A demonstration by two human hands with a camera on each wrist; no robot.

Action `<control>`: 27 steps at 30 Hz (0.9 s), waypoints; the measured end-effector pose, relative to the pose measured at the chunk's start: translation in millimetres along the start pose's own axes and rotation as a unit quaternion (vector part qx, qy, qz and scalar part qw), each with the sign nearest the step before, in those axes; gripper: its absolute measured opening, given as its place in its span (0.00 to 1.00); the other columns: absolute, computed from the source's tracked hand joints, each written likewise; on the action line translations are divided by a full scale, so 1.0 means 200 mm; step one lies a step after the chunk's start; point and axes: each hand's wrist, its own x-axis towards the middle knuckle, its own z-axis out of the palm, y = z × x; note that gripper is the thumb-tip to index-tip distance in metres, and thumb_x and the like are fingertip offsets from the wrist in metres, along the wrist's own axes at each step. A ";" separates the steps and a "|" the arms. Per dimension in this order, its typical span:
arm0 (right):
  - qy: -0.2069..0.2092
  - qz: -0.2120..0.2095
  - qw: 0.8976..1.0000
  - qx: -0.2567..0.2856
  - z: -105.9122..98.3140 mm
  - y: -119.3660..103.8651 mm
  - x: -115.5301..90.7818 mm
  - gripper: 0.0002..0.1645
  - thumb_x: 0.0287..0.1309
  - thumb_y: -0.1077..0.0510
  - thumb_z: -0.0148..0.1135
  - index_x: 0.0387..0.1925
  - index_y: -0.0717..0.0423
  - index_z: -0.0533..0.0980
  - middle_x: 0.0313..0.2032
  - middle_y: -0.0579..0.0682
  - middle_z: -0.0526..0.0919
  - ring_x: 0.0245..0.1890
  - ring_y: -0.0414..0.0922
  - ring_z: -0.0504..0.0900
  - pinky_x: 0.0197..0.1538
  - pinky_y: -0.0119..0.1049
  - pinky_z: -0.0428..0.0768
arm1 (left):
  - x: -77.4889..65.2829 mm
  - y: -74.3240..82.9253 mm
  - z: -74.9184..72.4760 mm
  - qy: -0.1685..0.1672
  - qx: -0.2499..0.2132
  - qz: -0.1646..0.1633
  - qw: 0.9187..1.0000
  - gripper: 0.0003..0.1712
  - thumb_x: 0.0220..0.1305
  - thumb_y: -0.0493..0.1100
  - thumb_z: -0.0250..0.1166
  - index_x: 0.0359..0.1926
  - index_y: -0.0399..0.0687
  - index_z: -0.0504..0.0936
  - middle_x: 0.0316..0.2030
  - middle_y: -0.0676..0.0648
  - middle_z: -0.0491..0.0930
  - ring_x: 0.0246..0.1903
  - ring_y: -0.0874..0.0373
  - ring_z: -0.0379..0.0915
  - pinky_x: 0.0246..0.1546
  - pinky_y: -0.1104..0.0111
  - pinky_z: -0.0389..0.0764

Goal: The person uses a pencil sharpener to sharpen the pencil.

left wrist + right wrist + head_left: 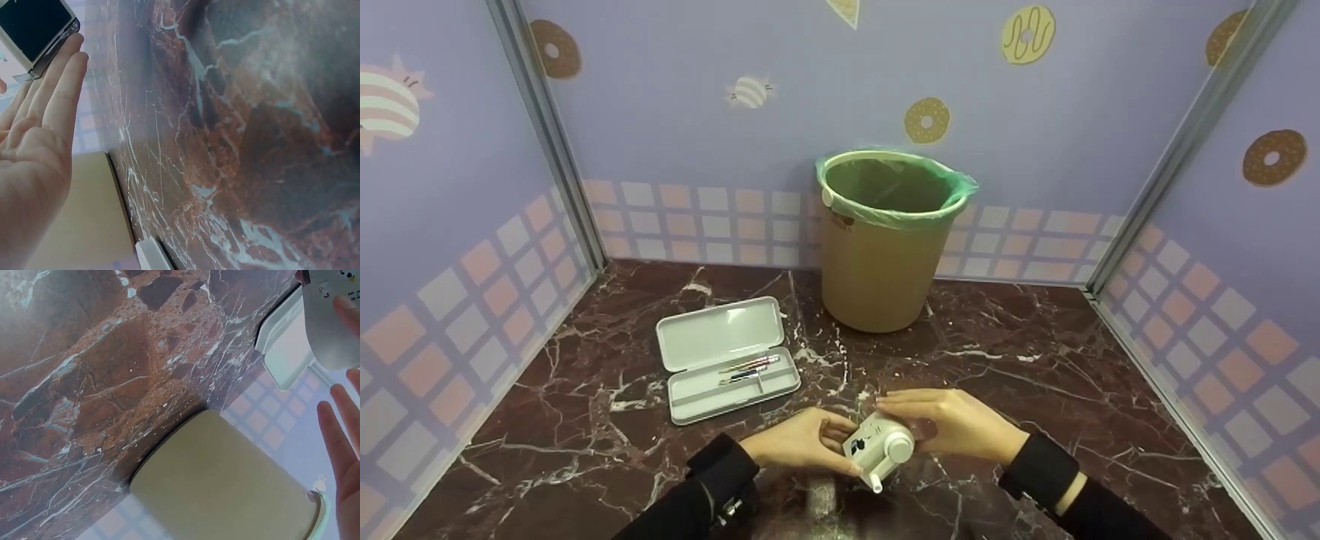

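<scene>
A white crank-handle pencil sharpener (877, 450) is raised off the table between the two hands, tilted with its crank toward the front. My left hand (806, 442) holds it from the left, thumb on the near side and fingers behind. In the left wrist view, the fingers of the left hand (39, 135) lie along the sharpener's dark-faced end (36, 25). Around its right side is my right hand (960, 424), fingers extended. The right wrist view shows fingers of the right hand (343, 439) spread below the sharpener's pale body (332, 326).
A grey pencil case (727, 360) lies open on the marbled table at left, with several pencils (746, 369) inside. Behind stands a tan bin (877, 270) with a green liner (960, 187). Patterned panels (697, 135) enclose the back and sides.
</scene>
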 end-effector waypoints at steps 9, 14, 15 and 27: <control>-0.008 -0.025 1.000 0.001 0.01 0.00 -0.01 0.43 0.38 0.61 0.82 0.62 0.49 0.80 0.59 0.49 0.87 0.56 0.47 0.87 0.57 0.42 0.86 | 0.01 -0.02 0.00 -0.006 0.001 -0.011 1.000 0.41 0.56 0.39 0.77 0.67 0.27 0.71 0.58 0.31 0.83 0.57 0.39 0.83 0.61 0.60 0.83; -0.001 -0.023 1.000 -0.006 0.01 -0.01 -0.01 0.42 0.38 0.60 0.83 0.61 0.48 0.81 0.57 0.49 0.88 0.54 0.45 0.88 0.55 0.40 0.86 | 0.02 -0.04 -0.02 -0.011 -0.017 -0.009 1.000 0.39 0.58 0.39 0.76 0.67 0.29 0.71 0.58 0.31 0.82 0.58 0.40 0.83 0.60 0.62 0.83; 0.000 -0.021 1.000 -0.008 0.00 -0.01 0.00 0.41 0.38 0.60 0.82 0.61 0.48 0.81 0.57 0.48 0.88 0.53 0.45 0.89 0.55 0.40 0.86 | 0.01 -0.04 -0.02 -0.009 -0.016 -0.009 1.000 0.39 0.58 0.39 0.75 0.68 0.30 0.72 0.59 0.32 0.82 0.59 0.40 0.82 0.60 0.62 0.83; -0.047 0.041 0.997 -0.052 -0.03 0.00 0.01 0.35 0.41 0.54 0.82 0.57 0.47 0.83 0.52 0.47 0.90 0.47 0.45 0.90 0.50 0.40 0.87 | -0.01 0.00 -0.06 0.020 0.010 0.020 1.000 0.43 0.60 0.45 0.76 0.71 0.34 0.68 0.69 0.34 0.73 0.70 0.39 0.71 0.73 0.47 0.68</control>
